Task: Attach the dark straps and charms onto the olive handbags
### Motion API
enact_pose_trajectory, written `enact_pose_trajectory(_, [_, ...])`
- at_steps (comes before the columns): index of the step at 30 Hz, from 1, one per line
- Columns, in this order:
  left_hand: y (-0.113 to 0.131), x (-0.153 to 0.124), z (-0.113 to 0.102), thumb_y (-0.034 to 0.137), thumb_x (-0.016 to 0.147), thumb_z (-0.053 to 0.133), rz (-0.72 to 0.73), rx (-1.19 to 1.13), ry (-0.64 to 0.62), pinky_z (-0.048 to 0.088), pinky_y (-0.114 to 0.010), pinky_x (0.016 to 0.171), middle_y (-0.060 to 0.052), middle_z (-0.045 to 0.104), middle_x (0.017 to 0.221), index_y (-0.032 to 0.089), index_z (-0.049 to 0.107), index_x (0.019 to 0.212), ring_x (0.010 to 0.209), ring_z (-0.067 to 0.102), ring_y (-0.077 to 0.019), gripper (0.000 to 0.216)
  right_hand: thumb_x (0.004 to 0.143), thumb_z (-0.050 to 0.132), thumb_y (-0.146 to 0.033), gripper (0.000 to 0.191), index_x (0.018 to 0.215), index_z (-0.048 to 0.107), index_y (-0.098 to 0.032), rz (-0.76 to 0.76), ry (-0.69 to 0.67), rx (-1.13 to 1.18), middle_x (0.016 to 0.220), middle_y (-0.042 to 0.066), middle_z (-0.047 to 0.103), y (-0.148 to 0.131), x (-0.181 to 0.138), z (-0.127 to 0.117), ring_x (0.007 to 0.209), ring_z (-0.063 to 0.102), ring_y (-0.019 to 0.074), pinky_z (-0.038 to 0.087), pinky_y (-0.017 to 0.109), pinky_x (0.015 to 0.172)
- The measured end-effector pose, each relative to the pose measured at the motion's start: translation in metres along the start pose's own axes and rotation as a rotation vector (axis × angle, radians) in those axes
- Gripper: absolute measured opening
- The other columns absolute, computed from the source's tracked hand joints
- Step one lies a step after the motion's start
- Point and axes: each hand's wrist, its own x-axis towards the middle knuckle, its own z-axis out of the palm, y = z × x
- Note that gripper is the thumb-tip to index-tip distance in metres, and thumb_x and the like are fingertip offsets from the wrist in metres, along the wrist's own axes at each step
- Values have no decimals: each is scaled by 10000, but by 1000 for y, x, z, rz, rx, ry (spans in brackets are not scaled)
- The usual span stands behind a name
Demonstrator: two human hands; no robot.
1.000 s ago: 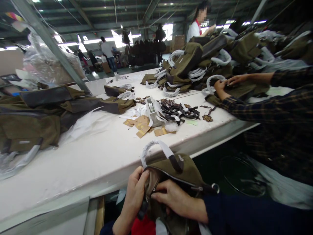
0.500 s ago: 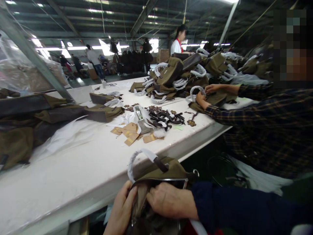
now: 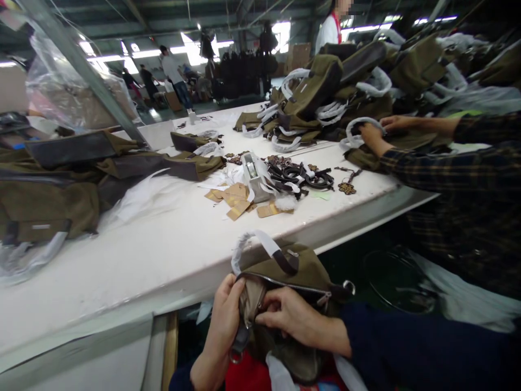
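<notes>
At the left of the white, smooth worktop [image 3: 163, 260] lie olive-green fabric bags with dark grey bases [image 3: 49, 203], beside thin white sheets [image 3: 148, 195]. My left hand [image 3: 226, 309], nearly closed, grips the opened rim of an olive-green fabric bag with a white-wrapped handle [image 3: 311, 266], in front of the worktop's near edge. Back from that edge lie tan card tags [image 3: 238, 198], against a grey tape dispenser [image 3: 253, 179]. My right hand [image 3: 291, 315] is half curled inside the bag's mouth, thumb and forefinger close together at the beige lining [image 3: 252, 293]; whether they pinch anything, I cannot tell. Black coiled straps [image 3: 301, 176] lie right of the dispenser, then a brown flower-shaped charm [image 3: 347, 188] near the near edge. Farther right, a co-worker's hands [image 3: 372, 137], below plaid sleeves [image 3: 456, 168], handle another olive bag [image 3: 415, 140].
</notes>
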Motion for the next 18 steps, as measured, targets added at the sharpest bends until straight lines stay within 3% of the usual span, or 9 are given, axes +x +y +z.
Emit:
enact_pose_trajectory(3, [-4,0,1,380,833,624,-13,2,25,410,-191,570,54,543,664,193,543,766,611,470,-109,215,790,689,-284,165,789,610,-140,40,1,76,578,-62,520,-1,-2,7,392,405,57,263,172,354])
enact_pose_trajectory(6, [-6,0,1,386,831,630,-18,-1,31,395,-189,549,61,520,647,194,531,756,594,450,-106,228,899,574,-323,225,758,586,-149,39,-30,-32,531,-63,477,-7,-7,6,393,407,67,258,181,372])
enact_pose_trajectory(9, [-6,0,1,389,823,641,-14,-14,21,413,-190,582,53,539,672,188,543,762,627,477,-107,231,985,430,-286,329,746,604,-141,-197,-73,-505,598,7,580,-16,-11,-3,505,537,118,345,213,459])
enact_pose_trajectory(12, [-4,-1,-1,385,832,645,-15,-18,0,433,-193,621,42,576,708,182,565,783,650,511,-107,224,985,422,-212,276,868,656,-125,-470,-36,-1057,795,106,703,-24,-10,-17,673,654,205,416,276,571])
enact_pose_trajectory(14, [-2,-2,-3,397,839,649,-15,-4,-23,441,-196,627,38,590,721,181,571,793,654,530,-110,233,983,432,-200,252,907,663,-132,-496,-21,-1233,806,117,717,-29,-8,-27,692,679,231,432,294,588])
enact_pose_trajectory(18, [2,-4,-9,459,845,657,-35,38,-90,435,-195,577,44,583,683,192,522,787,608,545,-109,304,988,457,-227,244,941,676,-131,-445,22,-1298,839,123,723,-38,-1,-47,736,694,237,471,290,633])
